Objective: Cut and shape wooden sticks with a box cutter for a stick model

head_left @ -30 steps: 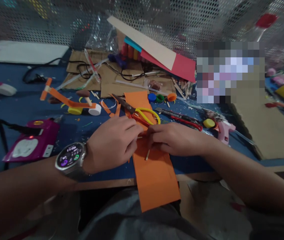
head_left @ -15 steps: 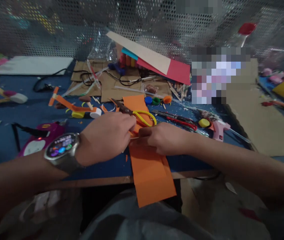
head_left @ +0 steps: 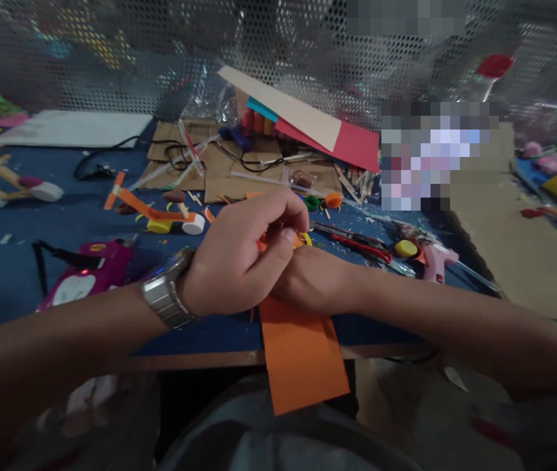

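Orange paper strip (head_left: 303,353) on blue counter (head_left: 23,261): left hand (head_left: 239,261) fingers curled over it, right hand (head_left: 308,281) beneath, grip unclear. Yellow-handled scissors (head_left: 304,237) at 12 o'clock.

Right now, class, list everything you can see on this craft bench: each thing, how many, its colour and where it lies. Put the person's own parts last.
paper strip: one, orange, under both hands, hanging over the near edge
scissors: one pair, yellow handles, mostly hidden behind the hands
cutter: one, red and black, right of the hands
glue gun: one, pink, far right of the cutter
bottle caps: two show, green and orange, behind the hands
card sheets: a few, tan, red, teal, leaning at the back
cardboard: one sheet, brown, right side
watch: one, silver, left wrist
left hand: curled over the right
right hand: on the strip, fingers hidden
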`<state>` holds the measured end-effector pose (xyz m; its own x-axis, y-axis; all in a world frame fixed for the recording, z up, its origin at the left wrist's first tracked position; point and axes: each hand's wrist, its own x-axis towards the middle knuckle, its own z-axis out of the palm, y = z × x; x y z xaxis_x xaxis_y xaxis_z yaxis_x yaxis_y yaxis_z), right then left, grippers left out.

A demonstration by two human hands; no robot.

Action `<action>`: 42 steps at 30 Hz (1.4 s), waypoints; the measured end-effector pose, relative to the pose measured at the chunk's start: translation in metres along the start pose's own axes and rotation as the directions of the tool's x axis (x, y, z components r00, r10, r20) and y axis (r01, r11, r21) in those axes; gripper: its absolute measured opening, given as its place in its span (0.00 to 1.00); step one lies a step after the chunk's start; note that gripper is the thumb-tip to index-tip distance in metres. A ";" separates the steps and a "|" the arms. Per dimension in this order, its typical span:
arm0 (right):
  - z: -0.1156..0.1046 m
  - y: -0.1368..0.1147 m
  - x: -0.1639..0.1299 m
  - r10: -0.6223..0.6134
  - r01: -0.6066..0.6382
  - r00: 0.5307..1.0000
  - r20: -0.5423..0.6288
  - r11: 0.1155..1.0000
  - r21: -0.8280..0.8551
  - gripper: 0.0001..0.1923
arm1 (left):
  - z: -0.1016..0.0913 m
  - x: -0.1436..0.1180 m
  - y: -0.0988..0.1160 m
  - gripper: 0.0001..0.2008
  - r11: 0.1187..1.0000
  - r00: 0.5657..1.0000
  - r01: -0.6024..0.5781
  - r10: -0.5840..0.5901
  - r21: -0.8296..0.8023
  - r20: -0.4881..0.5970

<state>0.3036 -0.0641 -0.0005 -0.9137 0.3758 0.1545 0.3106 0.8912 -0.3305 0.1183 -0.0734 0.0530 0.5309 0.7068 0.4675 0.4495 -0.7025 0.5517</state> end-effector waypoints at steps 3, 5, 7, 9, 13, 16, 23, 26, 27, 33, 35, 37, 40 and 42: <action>-0.017 0.002 -0.023 0.162 -0.112 0.979 -0.123 0.933 0.341 0.07 | 0.009 -0.008 -0.007 0.08 0.984 0.995 0.077 -0.086 -0.161 -0.050; -0.027 0.003 -0.037 0.291 -0.171 0.943 -0.160 0.839 0.516 0.05 | 0.015 -0.012 -0.010 0.08 0.950 0.987 0.131 -0.151 -0.283 -0.048; -0.031 0.004 -0.047 0.384 -0.180 0.904 -0.190 0.742 0.645 0.07 | 0.022 -0.016 -0.012 0.07 0.912 0.983 0.171 -0.185 -0.373 -0.002; -0.032 0.003 -0.053 0.437 -0.172 0.882 -0.178 0.649 0.742 0.12 | 0.027 -0.019 -0.010 0.07 0.888 0.983 0.182 -0.179 -0.422 0.048; -0.028 0.001 -0.055 0.433 -0.145 0.891 -0.137 0.556 0.819 0.14 | 0.033 -0.022 -0.007 0.06 0.884 0.990 0.139 -0.126 -0.447 0.058; -0.026 0.000 -0.055 0.420 -0.121 0.893 -0.161 0.569 0.814 0.14 | 0.035 -0.022 -0.007 0.04 0.896 0.991 0.131 -0.127 -0.425 0.038; -0.026 0.000 -0.059 0.429 -0.099 0.892 -0.146 0.500 0.860 0.10 | 0.036 -0.022 -0.008 0.01 0.906 0.989 0.116 -0.143 -0.408 -0.036; -0.024 0.000 -0.062 0.465 -0.131 0.875 -0.134 0.494 0.859 0.09 | 0.035 -0.021 -0.008 0.03 0.886 0.977 0.178 -0.212 -0.428 -0.033; -0.023 0.001 -0.064 0.485 -0.136 0.861 -0.151 0.507 0.851 0.08 | 0.036 -0.021 -0.009 0.03 0.880 0.972 0.198 -0.234 -0.431 -0.030; -0.025 0.001 -0.069 0.549 -0.213 0.777 -0.309 0.691 0.691 0.07 | 0.039 -0.020 -0.014 0.05 0.869 0.959 0.247 -0.282 -0.428 -0.020; -0.028 0.001 -0.070 0.518 -0.246 0.784 -0.341 0.765 0.594 0.07 | 0.039 -0.021 -0.015 0.04 0.882 0.964 0.232 -0.265 -0.410 -0.025; -0.030 0.001 -0.070 0.483 -0.259 0.795 -0.366 0.817 0.515 0.08 | 0.040 -0.022 -0.016 0.04 0.896 0.970 0.212 -0.242 -0.390 -0.028; -0.033 0.000 -0.070 0.446 -0.264 0.801 -0.399 0.862 0.433 0.08 | 0.040 -0.023 -0.018 0.03 0.911 0.978 0.179 -0.205 -0.372 -0.031; -0.034 -0.001 -0.070 0.417 -0.262 0.807 -0.418 0.888 0.378 0.07 | 0.041 -0.022 -0.020 0.03 0.917 0.983 0.154 -0.178 -0.367 -0.032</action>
<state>0.3761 -0.0827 0.0206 -0.4986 0.7808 0.3765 0.4165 0.5967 -0.6859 0.1268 -0.0786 0.0031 0.4187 0.8230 0.3838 0.2301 -0.5050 0.8319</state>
